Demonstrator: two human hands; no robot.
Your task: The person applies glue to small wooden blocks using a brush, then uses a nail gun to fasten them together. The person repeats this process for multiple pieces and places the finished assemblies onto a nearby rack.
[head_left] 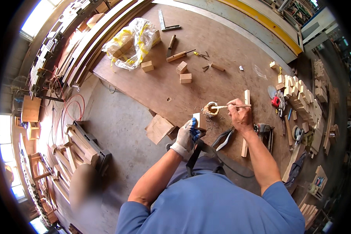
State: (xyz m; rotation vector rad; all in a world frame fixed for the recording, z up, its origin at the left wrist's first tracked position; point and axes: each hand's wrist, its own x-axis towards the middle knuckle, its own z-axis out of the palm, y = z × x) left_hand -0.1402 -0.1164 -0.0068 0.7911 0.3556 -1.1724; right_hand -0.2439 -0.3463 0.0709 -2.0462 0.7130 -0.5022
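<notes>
The light wooden stick was over the crusty pot, lying almost level, with its long axis running left to right. Its left end pointed into the pot's mouth; couldn't tell how deep. The right end poked out a bit past the fist. The bare right hand had it pinched, fingers curled round.

The left hand, in a pale glove with blue on the fingers, was gripping a wooden block just on the near side of the pot, its pale face turned up. Couldn't tell if the block touched the table.

Edge-wise, the table's left side ran slantwise down toward the gloved hand, so that one sat pretty near the rim. Room to move was up and left, between the pot and two small blocks. The right side was tighter: a long wooden strip passed under the right arm, black-handled pliers lay below the pot, and further out were stacked blocks.
</notes>
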